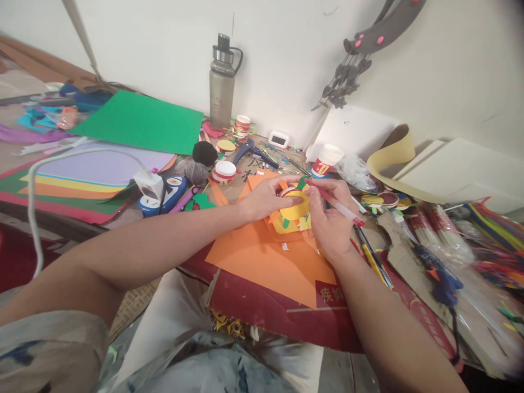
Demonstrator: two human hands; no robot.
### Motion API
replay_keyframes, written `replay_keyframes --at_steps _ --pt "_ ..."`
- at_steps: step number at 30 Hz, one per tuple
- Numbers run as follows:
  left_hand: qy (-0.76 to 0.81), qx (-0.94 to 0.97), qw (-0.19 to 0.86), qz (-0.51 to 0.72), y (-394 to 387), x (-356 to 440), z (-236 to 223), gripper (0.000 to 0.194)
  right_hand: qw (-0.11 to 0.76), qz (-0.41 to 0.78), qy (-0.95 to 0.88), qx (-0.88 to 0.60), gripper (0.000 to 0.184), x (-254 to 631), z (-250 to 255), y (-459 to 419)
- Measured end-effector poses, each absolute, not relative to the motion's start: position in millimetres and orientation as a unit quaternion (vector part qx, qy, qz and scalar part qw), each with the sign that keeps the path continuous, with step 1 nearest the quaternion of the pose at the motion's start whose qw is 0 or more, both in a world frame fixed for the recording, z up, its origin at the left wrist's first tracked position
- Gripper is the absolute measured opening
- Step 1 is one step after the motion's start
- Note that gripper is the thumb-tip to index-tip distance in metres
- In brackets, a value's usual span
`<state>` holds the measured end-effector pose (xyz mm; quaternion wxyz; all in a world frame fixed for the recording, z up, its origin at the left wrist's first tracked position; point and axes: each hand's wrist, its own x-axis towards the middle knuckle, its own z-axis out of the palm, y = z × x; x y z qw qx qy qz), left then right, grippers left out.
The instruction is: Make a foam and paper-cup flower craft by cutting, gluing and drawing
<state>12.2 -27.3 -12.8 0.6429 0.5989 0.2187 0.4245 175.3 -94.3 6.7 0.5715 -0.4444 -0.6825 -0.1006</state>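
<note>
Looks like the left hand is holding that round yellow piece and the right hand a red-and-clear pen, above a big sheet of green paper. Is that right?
Not quite: the head view shows the big sheet of paper below is orange, not green. The left hand does hold the round yellow piece, and the right hand the red-and-clear pen.

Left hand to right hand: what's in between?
Head view: between the left hand and the right hand is a round yellow piece, with a small green piece just above it in the picture.
</note>
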Motion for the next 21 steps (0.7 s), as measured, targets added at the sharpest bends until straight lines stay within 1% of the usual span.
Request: replay_keyframes --at_steps 10,17,21 --pt "0.216 0.594 0.649 0.424 -25.2 13.4 -15.5 0.069 0.562 -0.096 -0.676 -0.466 0.017 178.9 4.1 -93.3" --pt "0.215 0.603 0.638 0.428 -27.3 12.0 -12.6 0.068 0.561 -0.095 -0.671 -0.476 0.019 178.2 5.0 -94.1" --pt "0.212 0.603 0.64 0.427 -27.5 11.4 -11.5 0.066 0.569 -0.106 -0.67 -0.466 0.016 177.4 6.1 -94.6"
